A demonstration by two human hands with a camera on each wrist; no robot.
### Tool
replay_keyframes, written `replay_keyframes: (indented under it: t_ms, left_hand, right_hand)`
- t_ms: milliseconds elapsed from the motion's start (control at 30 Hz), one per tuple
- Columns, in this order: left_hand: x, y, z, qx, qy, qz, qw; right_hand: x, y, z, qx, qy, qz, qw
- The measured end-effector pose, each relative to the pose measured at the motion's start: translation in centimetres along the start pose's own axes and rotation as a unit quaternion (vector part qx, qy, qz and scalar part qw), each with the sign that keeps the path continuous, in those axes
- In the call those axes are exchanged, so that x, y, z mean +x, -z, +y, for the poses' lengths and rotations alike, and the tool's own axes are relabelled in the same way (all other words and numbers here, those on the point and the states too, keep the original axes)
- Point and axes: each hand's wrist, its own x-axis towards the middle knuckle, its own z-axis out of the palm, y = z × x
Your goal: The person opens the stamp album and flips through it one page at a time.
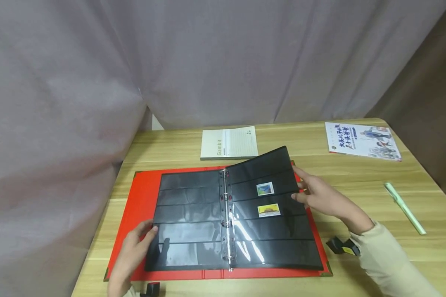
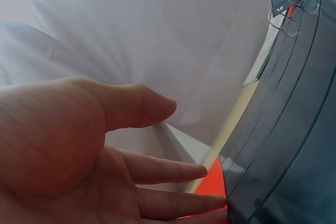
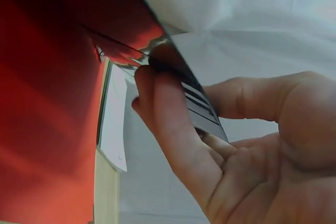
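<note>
A red ring-binder stamp album (image 1: 141, 198) lies spread on the table, with black pocket pages on both sides. On the right-hand page (image 1: 275, 251) sit a blue-green stamp (image 1: 265, 189) and a yellow stamp (image 1: 269, 210). My right hand (image 1: 317, 196) pinches that page's outer edge between thumb and fingers, and the page is lifted off the red cover (image 3: 47, 108). At the outer edge of the left-hand page (image 1: 189, 231) is my left hand (image 1: 134, 247). Its fingers (image 2: 173, 171) are fairly straight with the tips by the page edge, the thumb held apart.
Behind the album lies a pale notebook (image 1: 228, 143). A picture-covered booklet (image 1: 364, 141) is at the back right, and a light green pen (image 1: 405, 208) lies on the right of the wooden table (image 1: 360, 173). Grey curtain (image 1: 215, 62) hangs along the back and left.
</note>
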Motion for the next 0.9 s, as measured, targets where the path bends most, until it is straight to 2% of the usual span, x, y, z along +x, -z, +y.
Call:
replay_keyframes:
  t_ms: [100,267,400,567,900]
  left_hand:
    - [-0.1,-0.1,0.0,-0.01,0.004,0.002,0.9999]
    - [-0.5,0.1,0.6,0.001,0.002,0.016,0.9999]
    - [-0.5,0.6,1.8,0.008,-0.026,0.032,0.9991]
    - [-0.3,1.1,3.4,-0.001,-0.052,0.033,0.9981]
    - [-0.2,0.9,6.4,-0.008,-0.088,0.021,0.9958]
  right_hand:
    - [-0.4,-0.1,-0.3,0.015,0.006,-0.008,0.9998]
    - [-0.7,0.0,-1.3,0.052,0.012,-0.011,0.9985]
    - [-0.4,0.3,-2.4,0.077,0.012,0.003,0.997]
    - [0.1,0.5,-4.1,0.07,0.004,0.023,0.9973]
    - [1.2,0.7,-7.3,0.085,0.011,0.011,0.9963]
